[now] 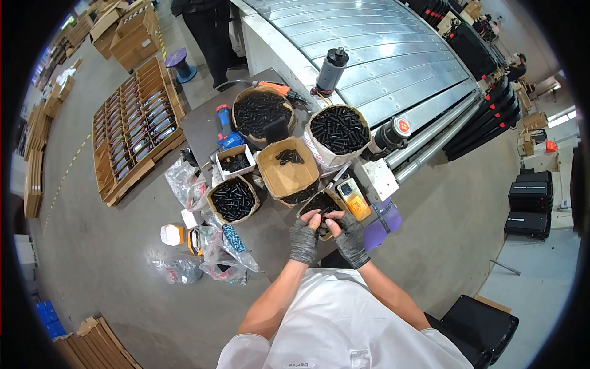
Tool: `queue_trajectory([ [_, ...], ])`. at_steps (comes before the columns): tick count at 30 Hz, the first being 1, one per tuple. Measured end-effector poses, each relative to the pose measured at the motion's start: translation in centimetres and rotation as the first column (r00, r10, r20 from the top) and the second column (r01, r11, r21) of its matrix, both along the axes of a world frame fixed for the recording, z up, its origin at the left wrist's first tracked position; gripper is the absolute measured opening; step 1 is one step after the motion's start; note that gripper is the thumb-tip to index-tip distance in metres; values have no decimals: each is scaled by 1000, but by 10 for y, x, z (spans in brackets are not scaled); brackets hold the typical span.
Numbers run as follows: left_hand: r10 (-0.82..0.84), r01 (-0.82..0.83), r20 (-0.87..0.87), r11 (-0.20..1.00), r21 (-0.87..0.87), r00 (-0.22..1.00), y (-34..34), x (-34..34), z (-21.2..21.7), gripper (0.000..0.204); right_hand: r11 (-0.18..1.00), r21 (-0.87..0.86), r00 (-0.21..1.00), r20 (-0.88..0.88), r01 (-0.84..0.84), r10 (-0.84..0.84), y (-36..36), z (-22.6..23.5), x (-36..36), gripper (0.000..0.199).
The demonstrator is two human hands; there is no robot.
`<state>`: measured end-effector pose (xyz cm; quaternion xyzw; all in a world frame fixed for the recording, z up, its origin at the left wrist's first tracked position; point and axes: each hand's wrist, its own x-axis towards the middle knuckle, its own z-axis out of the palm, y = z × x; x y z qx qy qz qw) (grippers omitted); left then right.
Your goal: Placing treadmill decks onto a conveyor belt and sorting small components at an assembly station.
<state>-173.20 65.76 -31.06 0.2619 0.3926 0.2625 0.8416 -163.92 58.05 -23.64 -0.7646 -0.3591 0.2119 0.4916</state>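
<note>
My left hand [304, 240] and my right hand [350, 239], both in grey fingerless work gloves, meet over a small cardboard box [337, 195] of dark parts. Fingers and thumbs are pinched together on each side. Something small and dark shows between the fingertips, too small to name. Just left of the hands stands a taller open carton [276, 175] with a few black screws [289, 157] at its bottom. Right of the box lies a phone [354, 200] in a light case with an orange patch.
Around the table stand a bucket of black screws [340, 130], more boxes of screws [233, 200], a blue power driver [228, 130] and an orange one [274, 88]. Plastic bags [212, 252] lie left. Beyond is a metal slat conveyor [369, 46]; a purple stool [382, 226] stands right.
</note>
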Motion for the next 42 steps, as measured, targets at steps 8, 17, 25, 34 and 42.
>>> queue_trajectory([
  [8,-136,137,-23,965,223,990,7,-7,6,22,1000,22,998,-56,16,-15,14,29,4,18],
  [17,-94,65,119,972,226,988,24,-25,27,47,996,0,987,133,-93,92,32,31,22,14],
  [25,-101,109,-48,971,213,994,33,-85,2,37,923,-137,805,455,-359,380,141,2,60,12],
  [34,71,-48,-167,990,135,983,45,-140,-12,32,824,-441,785,339,-354,519,208,-69,83,20],
  [42,251,-32,-424,888,459,870,107,-170,-43,28,918,-81,769,520,-388,371,162,13,38,26],
])
